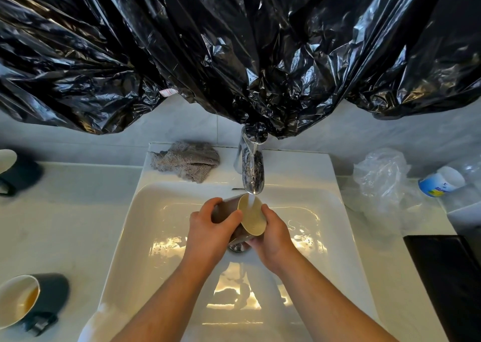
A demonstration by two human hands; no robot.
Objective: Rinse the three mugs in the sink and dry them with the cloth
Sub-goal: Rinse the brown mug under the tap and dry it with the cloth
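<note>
Centre frame: my left grip (212, 227) and right grip (274, 233) are curling round a smooth brown mug (252, 218), cream-lined, tilting under the chrome tap (249, 170).

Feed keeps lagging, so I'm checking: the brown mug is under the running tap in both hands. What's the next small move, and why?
Probably turn the brown mug in the stream so water sweeps its inner wall. Water from the tap falls into its tilted mouth, the left hand and right hand grip it over the sink, and the cloth lies on the back rim.
</note>
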